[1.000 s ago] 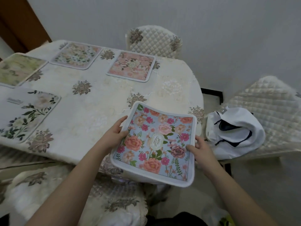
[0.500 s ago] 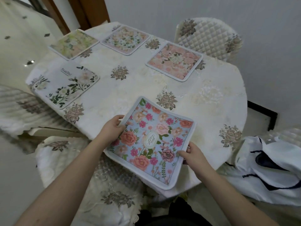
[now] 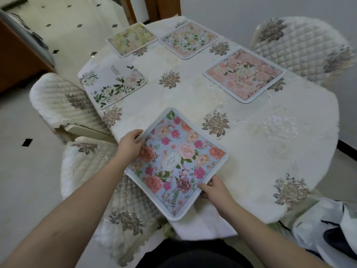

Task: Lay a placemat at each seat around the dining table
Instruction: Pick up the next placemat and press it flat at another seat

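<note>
A blue floral placemat (image 3: 176,163) lies at the near edge of the dining table (image 3: 251,136), its near corner hanging over the edge. My left hand (image 3: 130,145) grips its left edge and my right hand (image 3: 214,188) grips its near right edge. Several other placemats lie flat on the cream tablecloth: a pink one (image 3: 244,74) at the right, a white one with green leaves (image 3: 114,84) at the left, a pale floral one (image 3: 188,38) and a yellow-green one (image 3: 132,38) at the far end.
Quilted cream chairs stand around the table: one at the far right (image 3: 303,47), one at the left (image 3: 63,101), one just below my hands (image 3: 116,200). A white bag with black trim (image 3: 328,229) rests at the lower right. A brown cabinet (image 3: 17,55) stands at the left.
The view has swung left and down, showing more floor and chairs. The blue placemat, held in both hands, has come down onto the table's near edge.
</note>
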### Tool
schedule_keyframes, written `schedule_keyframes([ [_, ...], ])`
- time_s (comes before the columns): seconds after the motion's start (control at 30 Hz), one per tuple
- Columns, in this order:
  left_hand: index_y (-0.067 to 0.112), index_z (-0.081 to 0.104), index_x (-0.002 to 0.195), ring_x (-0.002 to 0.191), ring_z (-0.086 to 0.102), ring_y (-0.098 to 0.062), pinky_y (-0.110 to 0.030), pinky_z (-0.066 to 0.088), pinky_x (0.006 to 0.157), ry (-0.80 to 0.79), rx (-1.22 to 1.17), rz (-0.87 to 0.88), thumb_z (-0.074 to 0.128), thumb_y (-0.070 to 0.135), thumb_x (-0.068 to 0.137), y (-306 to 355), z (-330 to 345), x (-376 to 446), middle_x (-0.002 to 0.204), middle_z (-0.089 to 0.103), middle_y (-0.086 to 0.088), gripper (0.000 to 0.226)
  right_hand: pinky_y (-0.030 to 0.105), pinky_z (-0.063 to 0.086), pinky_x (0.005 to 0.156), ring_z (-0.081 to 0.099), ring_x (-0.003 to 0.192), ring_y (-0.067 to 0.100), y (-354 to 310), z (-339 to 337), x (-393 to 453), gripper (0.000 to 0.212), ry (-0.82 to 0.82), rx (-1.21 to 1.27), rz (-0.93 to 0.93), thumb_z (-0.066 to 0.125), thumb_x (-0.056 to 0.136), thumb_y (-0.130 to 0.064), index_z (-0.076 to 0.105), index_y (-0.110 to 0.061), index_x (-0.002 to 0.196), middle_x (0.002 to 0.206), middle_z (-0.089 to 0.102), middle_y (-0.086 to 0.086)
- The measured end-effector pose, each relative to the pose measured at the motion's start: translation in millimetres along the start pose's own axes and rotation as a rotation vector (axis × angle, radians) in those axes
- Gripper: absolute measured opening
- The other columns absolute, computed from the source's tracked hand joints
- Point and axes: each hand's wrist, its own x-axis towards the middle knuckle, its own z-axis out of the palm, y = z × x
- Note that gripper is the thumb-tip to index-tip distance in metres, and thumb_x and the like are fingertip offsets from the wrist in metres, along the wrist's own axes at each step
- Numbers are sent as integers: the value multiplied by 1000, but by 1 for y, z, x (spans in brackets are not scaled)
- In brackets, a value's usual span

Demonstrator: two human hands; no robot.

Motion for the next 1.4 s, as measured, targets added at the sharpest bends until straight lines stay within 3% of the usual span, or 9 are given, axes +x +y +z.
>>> schedule_keyframes([
  [0.13, 18, 66, 121, 96, 59, -27, -33, 44, 74, -20, 9, -4, 52, 21, 102, -13, 2, 20, 114, 66, -9, 24, 32, 59, 70, 72, 88, 21, 2, 18, 16, 19, -1, -6, 46, 57, 94, -4, 61, -12, 110, 102, 73, 6],
  [0.3, 11, 61, 131, 114, 57, -32, -37, 45, 92, -33, -5, -14, 49, 19, 104, -25, -4, 49, 127, 63, -13, 30, 41, 60, 78, 70, 92, 29, -2, 39, 36, 21, 41, -13, 83, 58, 94, -4, 61, -10, 114, 105, 72, 10],
  [0.43, 14, 65, 125, 98, 60, -25, -31, 47, 82, -21, -132, -61, 61, 24, 98, -38, -12, 77, 106, 65, -7, 28, 36, 58, 71, 68, 93, 35, -13, 55, 49, 19, 69, 0, 86, 58, 95, -5, 62, -10, 113, 104, 72, 11],
  [0.57, 13, 71, 111, 89, 61, -18, -31, 51, 78, -24, -271, -82, 71, 25, 92, -45, -18, 112, 97, 67, -2, 23, 24, 49, 53, 63, 71, 19, -27, 66, 72, 17, 155, 79, 79, 58, 96, -4, 64, -10, 111, 99, 73, 10],
  [0.67, 12, 72, 108, 87, 61, -16, -27, 49, 76, -39, -304, -63, 72, 23, 91, -45, -21, 137, 95, 68, -1, 21, 28, 50, 57, 64, 73, 19, -27, 71, 86, 17, 199, 108, 74, 59, 96, -5, 64, -8, 111, 98, 74, 10],
  [0.83, 11, 68, 120, 101, 63, -26, -30, 47, 79, -123, -115, 38, 56, 15, 100, -51, -10, 166, 118, 68, -10, 23, 28, 52, 61, 66, 74, 17, -24, 79, 102, 17, 230, 102, 87, 52, 99, -4, 64, -8, 111, 94, 73, 8],
  [1.0, 9, 68, 121, 110, 61, -30, -33, 47, 90, -94, -97, 52, 52, 11, 101, -61, 0, 181, 122, 68, -13, 26, 29, 54, 65, 68, 82, 22, -23, 81, 116, 17, 220, 70, 115, 51, 100, -4, 63, -9, 110, 98, 74, 10],
  [1.33, 17, 41, 145, 83, 60, -28, -37, 48, 62, -5, -152, 13, 44, 8, 102, -79, 16, 175, 116, 63, -11, 44, 28, 53, 61, 73, 80, 22, -33, 85, 128, 11, 237, -174, 105, 54, 100, -11, 64, -5, 102, 92, 75, 8],
  [1.4, 16, 38, 148, 91, 61, -30, -39, 50, 68, 43, -118, 29, 47, 11, 100, -80, 17, 171, 119, 63, -13, 49, 28, 50, 58, 74, 79, 18, -33, 89, 130, 13, 210, -220, 124, 53, 100, -13, 64, -5, 102, 92, 76, 4],
])
